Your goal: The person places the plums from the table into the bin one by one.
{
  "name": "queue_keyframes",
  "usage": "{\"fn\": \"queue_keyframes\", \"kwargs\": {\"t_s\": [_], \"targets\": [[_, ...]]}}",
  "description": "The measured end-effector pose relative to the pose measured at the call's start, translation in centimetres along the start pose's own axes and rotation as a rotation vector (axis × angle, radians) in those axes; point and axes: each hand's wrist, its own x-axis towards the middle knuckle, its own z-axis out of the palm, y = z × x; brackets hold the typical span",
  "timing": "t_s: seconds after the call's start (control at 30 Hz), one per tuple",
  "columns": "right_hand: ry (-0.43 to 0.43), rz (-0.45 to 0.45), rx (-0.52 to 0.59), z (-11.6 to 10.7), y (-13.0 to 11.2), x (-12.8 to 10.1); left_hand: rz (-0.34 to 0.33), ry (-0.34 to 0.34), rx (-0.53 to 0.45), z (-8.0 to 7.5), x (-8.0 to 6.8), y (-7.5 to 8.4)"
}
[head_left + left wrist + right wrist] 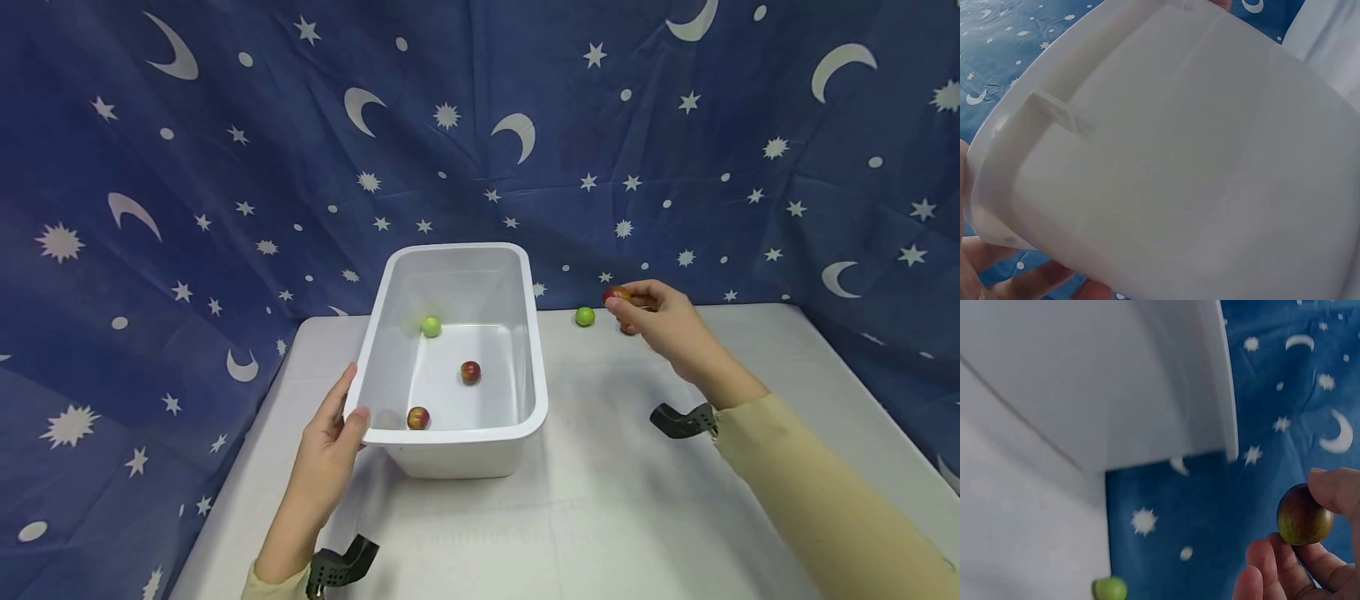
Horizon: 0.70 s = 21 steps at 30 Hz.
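Observation:
A white plastic tub (465,454) stands on the table, holding a green fruit (431,327) and two red-and-yellow fruits, one near the middle (470,372) and one by the front wall (418,418). My left hand (327,437) grips the tub's front left corner, thumb on the rim and fingers along the outside. To the right of the tub, my right hand (667,321) pinches a small round red-and-green fruit (1304,515) between thumb and fingertips, raised above the table. Below that hand, another dark reddish fruit (628,330) is partly hidden.
A second green fruit (585,317) lies near the table's back edge, between tub and right hand. Behind the white-covered table (600,500) hangs a blue cloth (450,125) with moons and stars, and it also runs along the left side.

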Motion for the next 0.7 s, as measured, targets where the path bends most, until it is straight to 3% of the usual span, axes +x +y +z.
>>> {"fn": "queue_keyframes", "kwargs": {"t_s": [0.4,0.7], "targets": [[-0.053,-0.166,-0.005,3.1,-4.6,-0.6,-0.007,0.003,0.001,0.0,0.0,0.0],[-0.106,-0.241,0.071,6.2,-7.3,-0.4,0.017,0.003,-0.021,0.0,0.0,0.2]]}}
